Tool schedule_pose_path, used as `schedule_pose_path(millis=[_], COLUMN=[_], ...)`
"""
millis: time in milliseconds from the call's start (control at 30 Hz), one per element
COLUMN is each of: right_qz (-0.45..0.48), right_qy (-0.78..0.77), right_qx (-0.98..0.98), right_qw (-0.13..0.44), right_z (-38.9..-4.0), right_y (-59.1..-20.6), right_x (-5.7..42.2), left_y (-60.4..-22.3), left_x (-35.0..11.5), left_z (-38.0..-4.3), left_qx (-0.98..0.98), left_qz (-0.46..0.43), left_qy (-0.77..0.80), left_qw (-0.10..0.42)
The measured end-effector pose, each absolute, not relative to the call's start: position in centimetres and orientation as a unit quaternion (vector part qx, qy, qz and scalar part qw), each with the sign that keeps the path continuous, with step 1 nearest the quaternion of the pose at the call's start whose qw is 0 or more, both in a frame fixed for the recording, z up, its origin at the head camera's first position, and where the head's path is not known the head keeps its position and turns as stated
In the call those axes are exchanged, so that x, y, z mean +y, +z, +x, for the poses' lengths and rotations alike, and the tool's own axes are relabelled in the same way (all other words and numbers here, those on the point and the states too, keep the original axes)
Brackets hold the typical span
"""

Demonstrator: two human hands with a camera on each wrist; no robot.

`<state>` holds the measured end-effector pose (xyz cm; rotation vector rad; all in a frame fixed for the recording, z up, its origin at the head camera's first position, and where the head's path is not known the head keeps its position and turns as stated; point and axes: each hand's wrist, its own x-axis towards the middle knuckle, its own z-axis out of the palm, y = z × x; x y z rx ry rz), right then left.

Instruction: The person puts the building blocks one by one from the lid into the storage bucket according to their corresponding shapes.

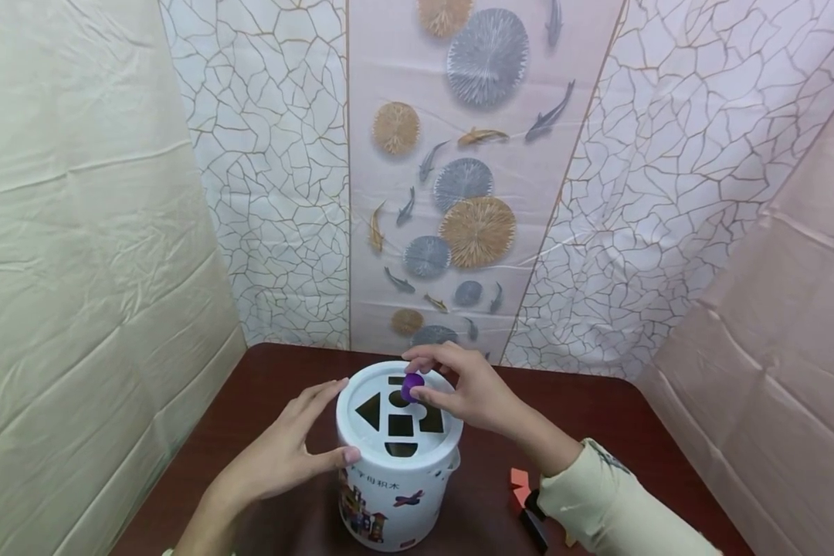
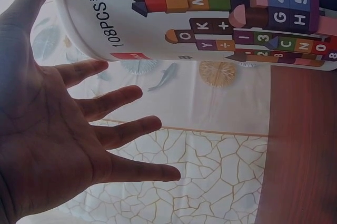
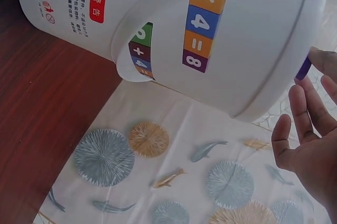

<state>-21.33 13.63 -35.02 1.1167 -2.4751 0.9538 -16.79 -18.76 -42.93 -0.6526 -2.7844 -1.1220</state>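
Note:
A white toy-block bucket [image 1: 396, 494] stands upright on the table, its lid [image 1: 361, 444] cut with several shaped holes. In the head view my right hand [image 1: 469, 386] pinches a purple block [image 1: 411, 386] between thumb and finger, over the round hole. The same purple block [image 3: 304, 69] shows at the lid's edge in the right wrist view, mostly hidden by the fingers. My left hand [image 1: 288, 448] rests at the bucket's left rim with thumb and index finger spread; its other fingers stretch out straight in the left wrist view.
Right of the bucket, beside my right sleeve, lie red blocks [image 1: 520, 480] and a black block [image 1: 533, 529]; the sleeve partly covers the group. A dark red-brown table [image 1: 278, 378] holds everything. Patterned cloth [image 1: 278, 193] hangs behind it, with plain cloth at both sides.

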Motion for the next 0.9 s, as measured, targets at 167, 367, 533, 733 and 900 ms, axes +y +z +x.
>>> schedule_pose_path(millis=[167,367,533,733,900], right_qz=[0.396,0.393,0.39,0.385,0.385], right_qy=[0.327,0.327,0.327,0.325,0.317], right_qx=[-0.848,-0.851,-0.853,-0.856,-0.857], right_qw=[0.129,0.122,0.118,0.114,0.13], right_z=[-22.0,-22.2,-22.5,-22.5,-22.2], right_y=[-35.4,-35.7,-36.1,-36.6,-36.3], right_x=[13.2,12.9,12.8,12.7,13.6], left_y=[-42.9,-43.0,-42.9,-43.0,-42.9], left_x=[-18.8,-18.8,-18.8,-18.7,-18.8], left_z=[-16.9,-16.9,-16.7,-16.6,-16.7], left_qx=[-0.906,-0.907,-0.906,-0.905,-0.906], left_qz=[-0.211,-0.207,-0.206,-0.206,-0.207], left_qy=[-0.367,-0.367,-0.369,-0.372,-0.369], left_qw=[0.029,0.025,0.025,0.024,0.029])
